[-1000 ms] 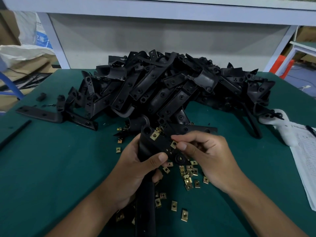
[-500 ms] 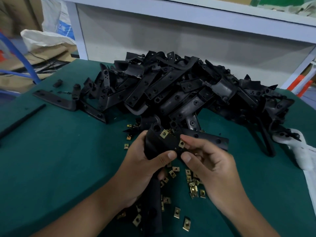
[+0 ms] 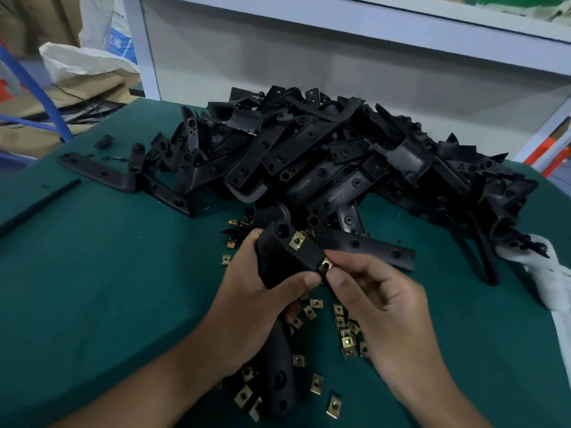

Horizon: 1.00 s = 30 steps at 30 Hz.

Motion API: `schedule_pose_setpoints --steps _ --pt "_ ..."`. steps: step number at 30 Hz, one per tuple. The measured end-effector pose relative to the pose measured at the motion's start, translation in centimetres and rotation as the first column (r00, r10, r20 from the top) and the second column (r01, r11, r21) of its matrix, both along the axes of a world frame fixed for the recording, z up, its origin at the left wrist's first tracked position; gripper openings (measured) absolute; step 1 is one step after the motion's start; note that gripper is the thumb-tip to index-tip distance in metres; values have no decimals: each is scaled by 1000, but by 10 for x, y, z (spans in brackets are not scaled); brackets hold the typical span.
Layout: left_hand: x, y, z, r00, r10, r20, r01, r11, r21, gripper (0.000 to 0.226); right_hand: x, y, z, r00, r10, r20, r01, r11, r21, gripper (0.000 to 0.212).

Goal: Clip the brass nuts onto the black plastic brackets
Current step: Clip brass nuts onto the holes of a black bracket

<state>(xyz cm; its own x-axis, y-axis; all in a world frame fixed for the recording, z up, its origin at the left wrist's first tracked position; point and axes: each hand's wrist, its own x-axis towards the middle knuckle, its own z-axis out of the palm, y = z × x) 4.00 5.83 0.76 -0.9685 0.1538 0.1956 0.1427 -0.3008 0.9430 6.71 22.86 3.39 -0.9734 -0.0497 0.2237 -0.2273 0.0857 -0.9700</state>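
Both hands meet just in front of the bracket heap (image 3: 340, 168): the left hand (image 3: 259, 301) grips a black bracket (image 3: 284, 261), thumb across its face, while the right hand (image 3: 380, 301) pinches a brass nut (image 3: 325, 266) against the bracket's edge. Another nut (image 3: 297, 240) sits clipped near its top. Loose nuts (image 3: 346, 338) litter the green table (image 3: 108, 273) below the hands; a white frame (image 3: 340, 23) stands behind the heap.

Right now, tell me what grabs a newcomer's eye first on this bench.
The big heap of black brackets at the back of the green table stands out first. In front of it, the left hand holds one bracket with a brass nut already clipped near its top, while the right hand pinches a second nut at its edge. Loose nuts glint on the cloth below the hands.
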Motion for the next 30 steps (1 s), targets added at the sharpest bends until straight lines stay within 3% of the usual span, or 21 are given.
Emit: schedule_pose_setpoints --steps 4,8,11,15,19,23,30 --pt "-2 -3 1 998 -60 6 60 997 54 33 0 -3 -4 996 87 -1 -86 995 50 45" --pt "1 -5 1 989 -150 9 149 988 35 40 -6 8 2 994 -58 -97 67 994 86 31" --pt "5 -4 9 995 -39 -89 35 998 -45 49 -6 17 14 989 -88 -118 105 984 145 32" --pt "17 1 32 936 117 -331 -196 956 -216 27 15 30 44 964 -72 -257 165 918 361 26" --pt "39 26 54 891 -28 -453 -148 925 -350 24 71 66 72 920 -143 -364 322 805 498 25" --pt "69 89 63 769 -256 -586 -117 844 -524 21 152 120 82 849 -278 -449 513 636 576 24" --pt "169 233 43 574 -568 -590 164 785 -597 22 325 201 48 646 -629 -432 702 268 659 24"
